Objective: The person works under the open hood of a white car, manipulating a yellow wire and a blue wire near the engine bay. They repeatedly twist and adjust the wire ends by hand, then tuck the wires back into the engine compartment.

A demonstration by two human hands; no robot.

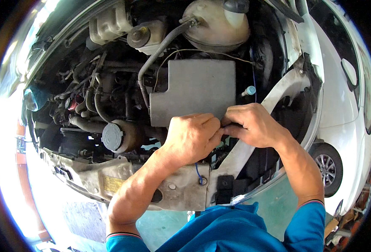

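Note:
Both my hands meet at the front edge of a flat grey cover (202, 86) in a car's engine bay. My left hand (194, 136) is closed, its thumb and fingers pinched together. Right beside it, my right hand (252, 125) is closed too, fingertips nearly touching the left ones. A small dark piece shows between the fingertips, too hidden to name. Below my left hand, a thin blue wire (198, 173) runs down to a bolt on the pale front crossmember (181, 187). Just beyond my right hand stands a light blue cap (250, 90).
A whitish coolant tank (213, 27) and a fluid reservoir (145, 38) sit at the back. Left of my hands is a round grey cap (112, 136), with hoses (95, 98) behind it. A white body strut (273, 96) rises at right. A white car (341, 101) stands beyond.

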